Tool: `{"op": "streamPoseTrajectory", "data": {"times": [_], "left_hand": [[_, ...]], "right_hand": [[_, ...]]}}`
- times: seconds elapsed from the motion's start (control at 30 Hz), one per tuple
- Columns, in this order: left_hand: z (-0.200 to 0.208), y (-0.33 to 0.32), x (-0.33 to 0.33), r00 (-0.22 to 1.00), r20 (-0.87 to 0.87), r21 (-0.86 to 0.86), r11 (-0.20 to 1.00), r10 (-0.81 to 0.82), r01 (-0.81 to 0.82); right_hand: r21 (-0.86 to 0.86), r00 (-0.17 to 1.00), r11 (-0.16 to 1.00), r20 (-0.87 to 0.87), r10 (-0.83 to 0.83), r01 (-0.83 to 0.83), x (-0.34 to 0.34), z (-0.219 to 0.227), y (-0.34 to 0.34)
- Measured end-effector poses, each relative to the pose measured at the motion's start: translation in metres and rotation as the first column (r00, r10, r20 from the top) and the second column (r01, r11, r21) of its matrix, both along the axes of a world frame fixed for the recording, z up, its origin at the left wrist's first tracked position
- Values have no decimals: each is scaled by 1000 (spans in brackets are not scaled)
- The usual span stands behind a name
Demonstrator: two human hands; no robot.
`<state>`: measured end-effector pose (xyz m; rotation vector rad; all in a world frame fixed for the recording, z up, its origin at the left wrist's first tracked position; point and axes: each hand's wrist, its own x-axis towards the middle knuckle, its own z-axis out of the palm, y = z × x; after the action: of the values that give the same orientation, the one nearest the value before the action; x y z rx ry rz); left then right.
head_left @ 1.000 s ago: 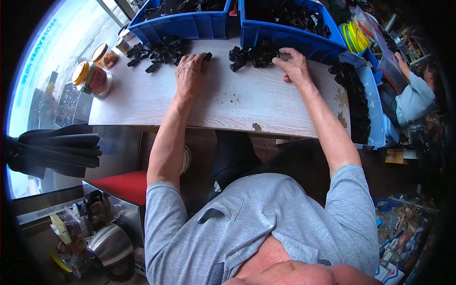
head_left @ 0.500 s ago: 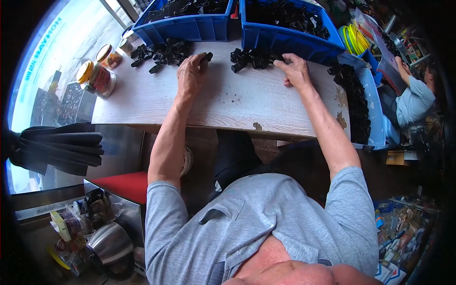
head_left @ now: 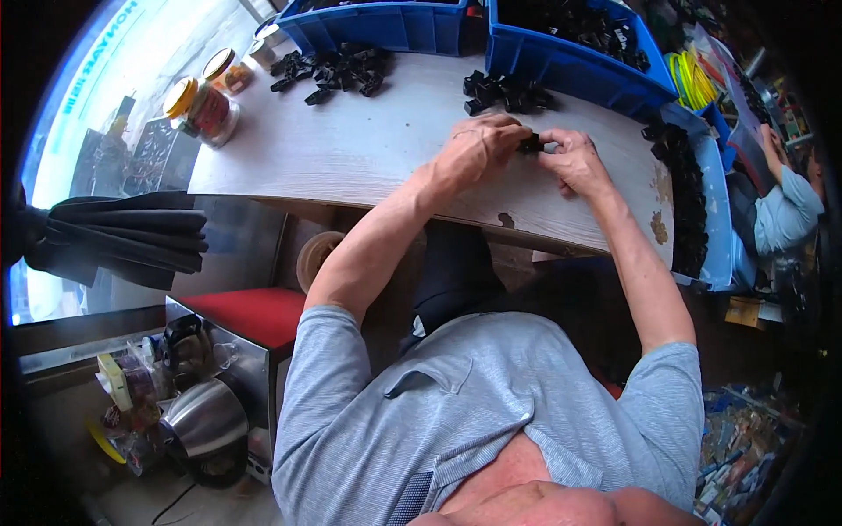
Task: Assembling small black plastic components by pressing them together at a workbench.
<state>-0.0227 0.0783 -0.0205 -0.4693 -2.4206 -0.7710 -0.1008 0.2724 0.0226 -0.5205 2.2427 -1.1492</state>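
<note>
Over the light wooden tabletop my two hands meet, right of the middle. Between their fingertips sits a small black plastic part (head_left: 531, 143). My left hand (head_left: 476, 156) is closed on its left side, fingers bent over it. From the right, the thumb and forefinger of my right hand (head_left: 574, 164) pinch at the same part; whether it is one piece or two is hidden by the fingers. Just beyond lies a small pile of black plastic parts (head_left: 509, 92). A second pile of similar black parts (head_left: 338, 70) lies farther left on the table.
Two blue bins (head_left: 373, 31) (head_left: 570, 66) of black parts stand along the table's far side. A light blue crate (head_left: 715, 210) with more parts is at the right. Jars (head_left: 206, 114) stand at the left. Another person (head_left: 785, 206) works at the far right.
My left hand has moved right with a black part, away from the left pile. My right hand has drawn back from the right pile, and both hands now meet. The view has shifted slightly.
</note>
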Motion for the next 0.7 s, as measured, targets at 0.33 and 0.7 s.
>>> {"op": "streamPoseTrajectory", "data": {"times": [0.33,0.7], "left_hand": [[3,7,9,992,106,-104,991,-72,83],[2,4,21,989,-68,-132,981,133,-141]], "right_hand": [[-23,991,999,-126,32,-35,-2,-6,3],[-53,986,998,-163,33,-42,-4,-10,9]]}}
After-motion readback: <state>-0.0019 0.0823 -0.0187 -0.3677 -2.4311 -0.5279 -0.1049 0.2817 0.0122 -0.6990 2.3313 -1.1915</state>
